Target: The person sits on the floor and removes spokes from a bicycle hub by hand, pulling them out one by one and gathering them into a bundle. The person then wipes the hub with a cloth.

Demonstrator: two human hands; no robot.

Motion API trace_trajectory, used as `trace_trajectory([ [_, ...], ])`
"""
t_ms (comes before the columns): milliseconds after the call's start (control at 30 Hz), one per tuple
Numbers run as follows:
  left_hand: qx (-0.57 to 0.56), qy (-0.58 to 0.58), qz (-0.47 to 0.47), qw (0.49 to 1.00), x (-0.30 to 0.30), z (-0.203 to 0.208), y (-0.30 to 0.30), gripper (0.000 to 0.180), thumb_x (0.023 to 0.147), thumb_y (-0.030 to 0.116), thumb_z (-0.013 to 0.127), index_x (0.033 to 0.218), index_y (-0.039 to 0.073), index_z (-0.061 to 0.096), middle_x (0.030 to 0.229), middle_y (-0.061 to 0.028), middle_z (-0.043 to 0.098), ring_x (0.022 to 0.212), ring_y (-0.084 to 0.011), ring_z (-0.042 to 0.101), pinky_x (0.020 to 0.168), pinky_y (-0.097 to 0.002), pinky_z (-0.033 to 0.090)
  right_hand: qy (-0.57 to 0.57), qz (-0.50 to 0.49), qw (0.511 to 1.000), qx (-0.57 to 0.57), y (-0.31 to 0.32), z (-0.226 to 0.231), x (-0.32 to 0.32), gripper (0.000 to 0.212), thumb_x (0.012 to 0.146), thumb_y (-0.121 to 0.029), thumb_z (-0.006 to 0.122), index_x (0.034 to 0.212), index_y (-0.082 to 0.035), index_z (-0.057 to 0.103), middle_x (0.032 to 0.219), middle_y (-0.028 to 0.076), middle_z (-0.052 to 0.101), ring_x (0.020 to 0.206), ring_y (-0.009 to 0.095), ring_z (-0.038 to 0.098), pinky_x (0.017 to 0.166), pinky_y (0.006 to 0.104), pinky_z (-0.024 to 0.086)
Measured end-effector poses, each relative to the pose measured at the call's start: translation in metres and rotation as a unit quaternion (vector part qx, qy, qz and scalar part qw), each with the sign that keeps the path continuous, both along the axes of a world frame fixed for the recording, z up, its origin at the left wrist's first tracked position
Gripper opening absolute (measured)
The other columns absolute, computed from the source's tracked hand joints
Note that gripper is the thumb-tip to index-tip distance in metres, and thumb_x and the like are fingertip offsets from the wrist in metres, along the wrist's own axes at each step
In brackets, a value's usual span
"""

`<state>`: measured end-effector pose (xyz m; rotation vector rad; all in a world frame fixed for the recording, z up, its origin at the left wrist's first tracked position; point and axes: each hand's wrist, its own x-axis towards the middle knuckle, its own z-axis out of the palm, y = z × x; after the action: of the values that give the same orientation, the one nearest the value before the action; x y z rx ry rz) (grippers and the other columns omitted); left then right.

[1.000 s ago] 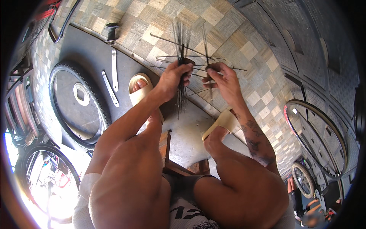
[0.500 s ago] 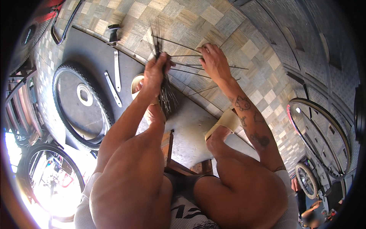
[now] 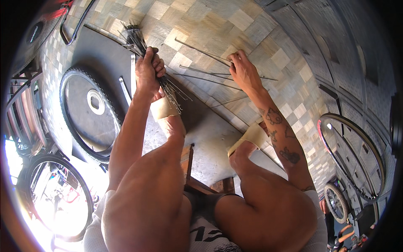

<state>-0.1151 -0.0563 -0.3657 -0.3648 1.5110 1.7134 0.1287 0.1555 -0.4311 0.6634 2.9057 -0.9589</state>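
Observation:
A thick bundle of thin dark bicycle spokes is gripped about its middle by my left hand, which is closed round it. The bundle slants, one end fanning out above the fist and the other spreading below it over my left sandal. To the right, my right hand is low over the tiled floor with its fingers curled together. A long spoke runs from its fingertips toward the upper left. Several loose spokes lie on the tiles beside and beneath that hand.
A bicycle tyre encircles a pale ring on the dark mat at left. Two flat metal tools lie beside my left forearm. A bare rim leans against the right-hand cabinets. A wooden stool is under me.
My left hand has swung up and left with the bundle, away from the loose spokes. My right hand has shifted slightly right, its fingers more curled.

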Motion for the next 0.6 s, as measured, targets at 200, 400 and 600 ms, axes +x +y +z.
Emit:
trace_trajectory([
  [200,-0.025,-0.005,-0.020,0.999,0.008,0.001,0.005,0.027,0.112,0.033,0.063,0.107,0.007,0.057,0.069,0.0064,0.037,0.056,-0.0051,0.034,0.045,-0.0234,0.027,0.045,-0.058,0.996,-0.049,-0.016,0.006,-0.016,0.026,0.099,-0.007,0.071,0.121,-0.003,0.058,0.113,0.014,0.059,0.099,0.032,0.073,0.081,0.0398,0.064],
  [400,-0.025,-0.042,-0.076,0.996,0.037,0.003,0.015,0.034,0.106,0.042,0.071,0.099,0.011,0.058,0.070,0.0070,0.041,0.053,-0.0039,0.034,0.046,-0.0232,0.024,0.062,-0.217,0.859,-0.460,-0.062,0.053,-0.039,0.016,0.101,-0.009,0.072,0.113,0.001,0.067,0.093,0.012,0.071,0.086,0.026,0.074,0.073,0.0347,0.060],
  [600,-0.045,-0.027,-0.132,0.990,0.051,0.002,0.017,0.039,0.112,0.047,0.059,0.095,0.012,0.059,0.074,0.0015,0.053,0.054,-0.0067,0.042,0.045,-0.0227,0.028,0.132,-0.125,0.966,-0.186,-0.060,0.033,-0.046,0.023,0.096,-0.014,0.077,0.115,-0.003,0.069,0.097,0.012,0.069,0.089,0.031,0.071,0.081,0.0422,0.060],
])
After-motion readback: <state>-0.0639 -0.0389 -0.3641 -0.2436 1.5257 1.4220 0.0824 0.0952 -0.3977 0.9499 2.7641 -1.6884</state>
